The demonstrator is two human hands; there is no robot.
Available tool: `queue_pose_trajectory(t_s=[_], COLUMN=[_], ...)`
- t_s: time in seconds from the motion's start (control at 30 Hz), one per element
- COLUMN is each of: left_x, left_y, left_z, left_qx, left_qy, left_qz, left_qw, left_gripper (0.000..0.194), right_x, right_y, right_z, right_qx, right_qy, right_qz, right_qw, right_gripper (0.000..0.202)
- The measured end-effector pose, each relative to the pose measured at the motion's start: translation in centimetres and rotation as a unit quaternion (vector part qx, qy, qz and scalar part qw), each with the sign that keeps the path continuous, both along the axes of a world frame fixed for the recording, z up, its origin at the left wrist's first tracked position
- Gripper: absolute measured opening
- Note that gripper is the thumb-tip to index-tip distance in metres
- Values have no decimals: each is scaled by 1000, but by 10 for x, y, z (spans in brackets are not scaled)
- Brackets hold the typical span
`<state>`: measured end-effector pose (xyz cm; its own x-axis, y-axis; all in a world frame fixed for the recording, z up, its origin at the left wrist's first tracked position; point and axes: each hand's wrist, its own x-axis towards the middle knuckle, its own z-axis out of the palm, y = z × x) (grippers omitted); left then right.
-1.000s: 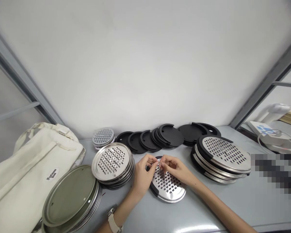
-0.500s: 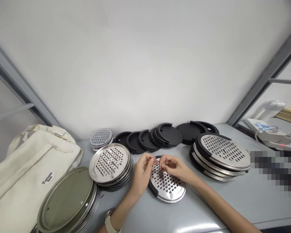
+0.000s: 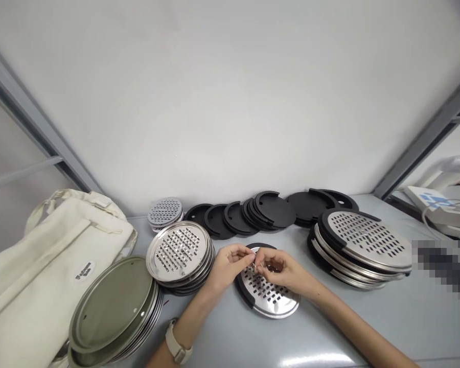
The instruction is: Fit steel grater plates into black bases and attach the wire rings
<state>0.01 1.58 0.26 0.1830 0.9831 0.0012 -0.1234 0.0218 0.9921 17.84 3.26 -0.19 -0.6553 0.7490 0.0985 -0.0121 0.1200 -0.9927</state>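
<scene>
Pinching a tiny shiny piece [image 3: 258, 267] between them, the left hand [image 3: 227, 267] and the right hand [image 3: 285, 273] are close together, each with thumb and finger closed. The piece is too small to see well. It is over a round silver plate [image 3: 274, 305] full of holes, which lies on the table [image 3: 352, 319]. A silver pile [image 3: 178, 255] sits to the left, and a black-edged pile [image 3: 366, 239] sits to the right.

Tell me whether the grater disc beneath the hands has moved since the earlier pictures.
No: the grater disc shows no clear shift against the silver grater stack to its left; the whole view slides slightly.
</scene>
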Motion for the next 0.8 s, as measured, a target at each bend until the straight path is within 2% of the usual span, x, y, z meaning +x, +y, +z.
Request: queue_pose_trajectory(t_s=[0.2,0.4,0.5,0.67,0.8], left_x=[-1,-2,2,7,7], left_y=[-1,1,0,-3,-4], left_z=[-1,-4,-7,-10,-10], left_qx=[11,37,43,68,68], left_qy=[16,1,-10,6,43], left_qz=[13,97,90,66,89], left_qw=[1000,995,995,995,993], left_gripper=[25,25,27,24,22], right_x=[1,8,11,11,5], right_y=[-2,4,10,16,15], right_z=[4,14,22,30,20], right_qx=[52,164,178,253,299], right_qy=[-21,-35,-28,-152,-195], right_qz=[-7,-52,-52,-28,-17], right_qw=[998,984,982,955,934], right_gripper=[10,8,6,14,12])
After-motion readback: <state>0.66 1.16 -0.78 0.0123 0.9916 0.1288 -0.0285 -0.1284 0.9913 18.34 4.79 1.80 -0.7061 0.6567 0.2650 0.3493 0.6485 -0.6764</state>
